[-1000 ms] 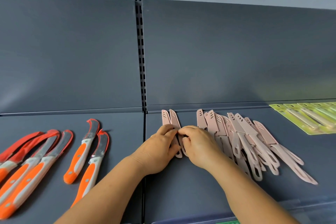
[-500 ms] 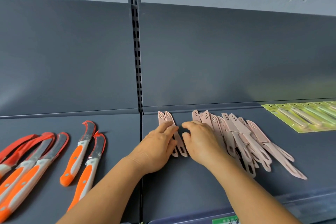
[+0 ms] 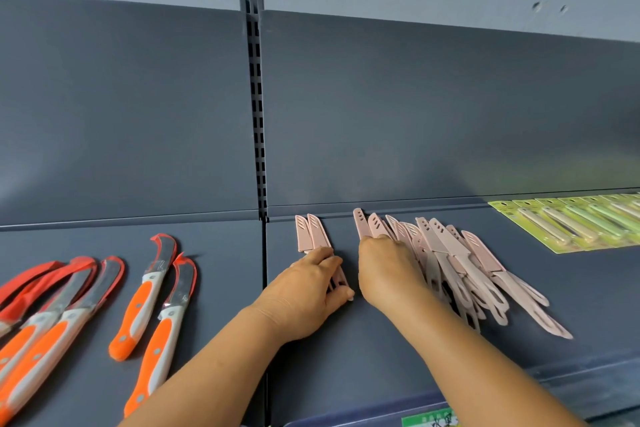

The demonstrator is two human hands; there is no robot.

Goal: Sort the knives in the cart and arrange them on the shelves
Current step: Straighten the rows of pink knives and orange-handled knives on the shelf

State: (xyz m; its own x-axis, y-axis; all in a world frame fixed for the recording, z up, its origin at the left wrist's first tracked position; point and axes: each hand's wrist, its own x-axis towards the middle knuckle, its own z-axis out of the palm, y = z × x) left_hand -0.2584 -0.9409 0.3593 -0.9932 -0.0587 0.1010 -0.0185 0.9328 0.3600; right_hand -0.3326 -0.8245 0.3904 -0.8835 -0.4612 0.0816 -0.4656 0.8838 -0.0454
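Note:
Two pink sheathed knives lie side by side on the dark shelf, just right of the slotted upright. My left hand rests flat on their handles, fingers fairly straight, thumb stretched out to the right. A loose pile of several pink knives fans out to the right. My right hand sits on the pile's left edge, its fingers curled down over the leftmost pink knife. The fingertips are hidden.
Several orange-handled curved knives lie on the left shelf section. Green carded peelers sit in a row at the far right. The slotted upright divides the back panels. A price-label strip runs along the shelf's front edge.
My right hand left the two knives and moved right onto the pile. My left hand stayed on the pair and slid down their handles.

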